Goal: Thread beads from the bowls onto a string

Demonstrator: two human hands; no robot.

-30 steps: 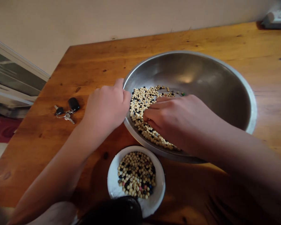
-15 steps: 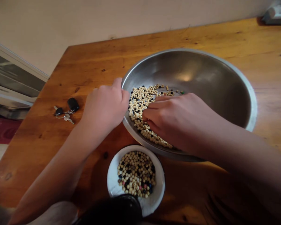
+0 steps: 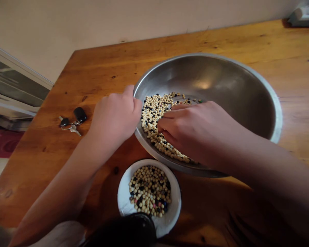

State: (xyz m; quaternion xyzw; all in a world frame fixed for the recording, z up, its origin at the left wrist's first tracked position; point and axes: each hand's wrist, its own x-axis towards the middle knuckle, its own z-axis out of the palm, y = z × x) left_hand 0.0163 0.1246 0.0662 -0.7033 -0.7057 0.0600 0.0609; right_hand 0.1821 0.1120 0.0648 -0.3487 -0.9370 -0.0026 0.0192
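Left hand (image 3: 115, 115): knuckles up, clamped on the metal bowl (image 3: 234, 92) at its nine o'clock rim, forearm sloping up from seven o'clock. Right hand (image 3: 195, 127): back upward, wrist over the near rim, fingers curled down at the beads (image 3: 154, 109), which lie from seven to ten o'clock inside; fingertips hidden, grip indeterminable. White dish (image 3: 123, 199): outside, at seven o'clock.
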